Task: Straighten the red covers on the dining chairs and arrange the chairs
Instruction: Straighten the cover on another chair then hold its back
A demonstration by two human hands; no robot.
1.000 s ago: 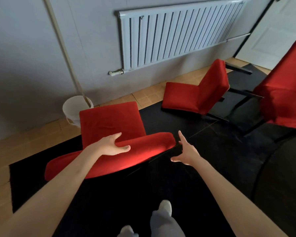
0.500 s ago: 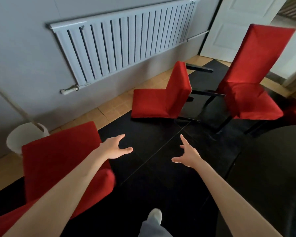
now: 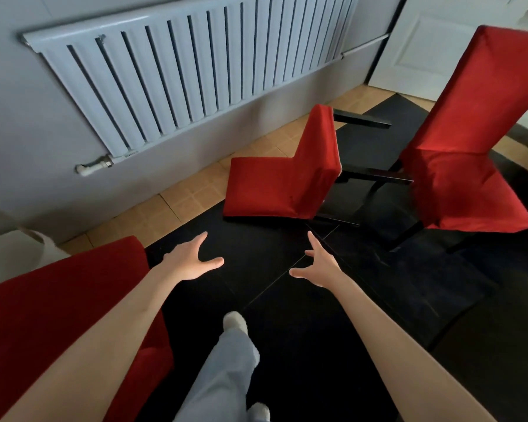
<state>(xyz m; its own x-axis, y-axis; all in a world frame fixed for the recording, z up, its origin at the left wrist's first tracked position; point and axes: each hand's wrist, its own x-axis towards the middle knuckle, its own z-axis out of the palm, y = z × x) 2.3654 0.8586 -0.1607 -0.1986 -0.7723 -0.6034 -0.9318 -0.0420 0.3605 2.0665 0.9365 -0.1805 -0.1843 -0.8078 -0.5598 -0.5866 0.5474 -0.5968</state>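
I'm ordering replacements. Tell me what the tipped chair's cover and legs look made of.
Cover: red fabric, probably a soft, velvety, matte knit; it hugs the frame with slight folds and no shine. Legs: black, glossy, square-edged, likely lacquered wood or painted metal; which one is unclear.

A tipped chair (image 3: 282, 175) lies on its back in the middle, its back flat on the floor toward the radiator (image 3: 195, 65) and its legs (image 3: 375, 175) pointing right. Just right of it an upright chair (image 3: 467, 153) stands before the door (image 3: 439, 44). A third chair (image 3: 58, 315) is at the near left, with a bucket (image 3: 16, 254) behind it by the wall. Both hands reach out above the mat (image 3: 363, 300), left hand (image 3: 189, 260) and right hand (image 3: 320, 266) side by side and apart, short of the tipped chair.
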